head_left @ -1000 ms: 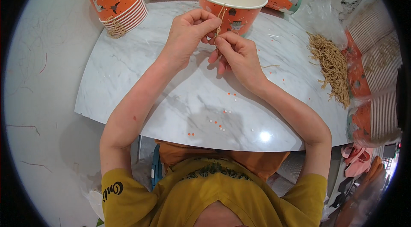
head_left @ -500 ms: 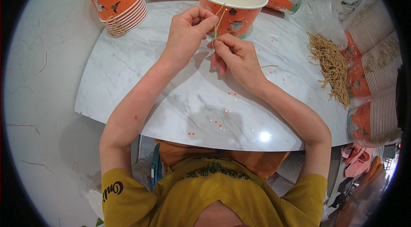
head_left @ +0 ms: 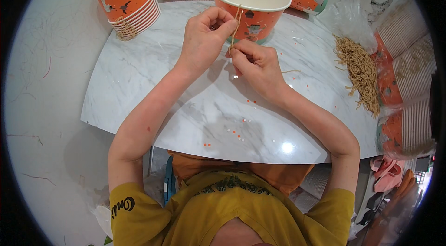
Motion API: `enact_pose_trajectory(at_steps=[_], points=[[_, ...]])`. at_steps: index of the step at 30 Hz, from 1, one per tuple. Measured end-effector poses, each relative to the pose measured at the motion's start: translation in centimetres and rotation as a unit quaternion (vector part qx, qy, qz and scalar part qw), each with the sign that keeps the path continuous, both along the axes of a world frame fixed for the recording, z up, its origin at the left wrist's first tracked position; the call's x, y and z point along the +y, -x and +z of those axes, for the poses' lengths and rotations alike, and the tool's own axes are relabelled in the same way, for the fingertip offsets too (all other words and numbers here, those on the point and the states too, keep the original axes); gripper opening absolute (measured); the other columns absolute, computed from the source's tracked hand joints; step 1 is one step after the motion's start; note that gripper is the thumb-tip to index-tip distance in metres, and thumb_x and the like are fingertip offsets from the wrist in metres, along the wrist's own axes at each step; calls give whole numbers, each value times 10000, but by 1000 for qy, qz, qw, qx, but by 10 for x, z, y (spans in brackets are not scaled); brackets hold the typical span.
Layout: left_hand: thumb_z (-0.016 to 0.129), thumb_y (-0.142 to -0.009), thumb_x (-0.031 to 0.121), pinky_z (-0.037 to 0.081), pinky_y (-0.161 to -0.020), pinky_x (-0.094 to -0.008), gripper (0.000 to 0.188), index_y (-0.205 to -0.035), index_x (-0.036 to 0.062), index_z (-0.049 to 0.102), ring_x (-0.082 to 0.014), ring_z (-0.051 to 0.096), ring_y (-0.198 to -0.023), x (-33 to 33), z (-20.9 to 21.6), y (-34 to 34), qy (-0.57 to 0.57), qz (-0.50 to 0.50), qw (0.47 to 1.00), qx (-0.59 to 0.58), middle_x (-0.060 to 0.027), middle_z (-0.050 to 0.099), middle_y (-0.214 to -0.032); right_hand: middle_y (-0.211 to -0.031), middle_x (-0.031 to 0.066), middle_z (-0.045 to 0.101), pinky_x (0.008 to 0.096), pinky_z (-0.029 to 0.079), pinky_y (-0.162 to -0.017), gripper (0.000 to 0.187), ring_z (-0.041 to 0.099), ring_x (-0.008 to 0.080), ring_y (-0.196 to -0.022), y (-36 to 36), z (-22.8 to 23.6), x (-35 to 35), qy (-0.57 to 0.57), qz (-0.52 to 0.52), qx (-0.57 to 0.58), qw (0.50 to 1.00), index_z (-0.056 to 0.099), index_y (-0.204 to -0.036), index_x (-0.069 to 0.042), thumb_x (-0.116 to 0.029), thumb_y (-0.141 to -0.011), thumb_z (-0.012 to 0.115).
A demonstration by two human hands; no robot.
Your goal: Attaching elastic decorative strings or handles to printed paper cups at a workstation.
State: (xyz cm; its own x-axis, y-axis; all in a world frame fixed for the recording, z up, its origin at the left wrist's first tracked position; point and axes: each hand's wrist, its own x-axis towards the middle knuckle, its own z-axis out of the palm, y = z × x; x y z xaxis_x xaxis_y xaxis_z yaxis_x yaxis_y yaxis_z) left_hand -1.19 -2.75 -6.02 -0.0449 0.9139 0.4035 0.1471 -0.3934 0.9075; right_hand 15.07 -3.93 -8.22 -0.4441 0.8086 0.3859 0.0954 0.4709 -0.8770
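Orange cup (head_left: 251, 7): upright on marble table (head_left: 139, 93), string (head_left: 236, 25) hanging over its near rim.
Left hand (head_left: 203, 42): pinching string at the rim.
Right hand (head_left: 258, 62): closed on the lower end.
Risk: a hard tug likely tips the cup — or the string slips free.
Nearby: cup stack (head_left: 127, 2), twine pile (head_left: 360, 72).

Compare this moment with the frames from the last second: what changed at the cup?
Very little. Both hands stay pinched on the tan string at the orange paper cup; the left hand and right hand shifted only slightly. The cup, the stacked cups and the string pile stayed put.
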Motion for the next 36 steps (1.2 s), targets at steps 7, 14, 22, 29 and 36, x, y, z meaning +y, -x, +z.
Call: enact_pose_trajectory(at_steps=[7,14,22,29,36], points=[[689,-908,164,438,-645,-219,128,-869,44,670,-50,537,-698,0,13,9,72,-80,993,-41,27,626,-771,-679,25,600,251,413,-539,169,518,70,-587,7,-5,-9,84,29,73,993,623,-910,17,-141,-945,573],[644,-942,226,482,-696,-228,177,-951,58,699,-71,602,-771,13,18,39,243,-171,954,-40,-13,680,-874,-675,42,605,267,429,-560,175,529,92,-591,7,-23,-8,47,28,12,998,634,-982,21,-141,-947,577],[730,-857,211,464,-727,-242,171,-938,62,749,-75,595,-799,9,22,47,213,-253,940,80,0,699,-869,-654,78,619,314,472,-566,214,599,151,-577,6,-16,-9,67,32,-9,997,654,-1006,1,-144,-975,499],[750,-827,204,425,-690,-233,146,-850,60,751,-69,559,-748,7,18,38,205,-245,946,52,12,680,-822,-627,80,611,324,471,-562,215,596,167,-552,4,-12,-10,70,23,-26,997,664,-986,-14,-144,-972,494],[697,-805,166,396,-651,-230,104,-789,65,714,-66,532,-709,-1,15,20,247,-179,950,-63,10,652,-783,-643,38,588,278,438,-552,207,532,94,-573,2,-11,-9,18,8,-67,998,648,-942,3,-128,-989,494]])
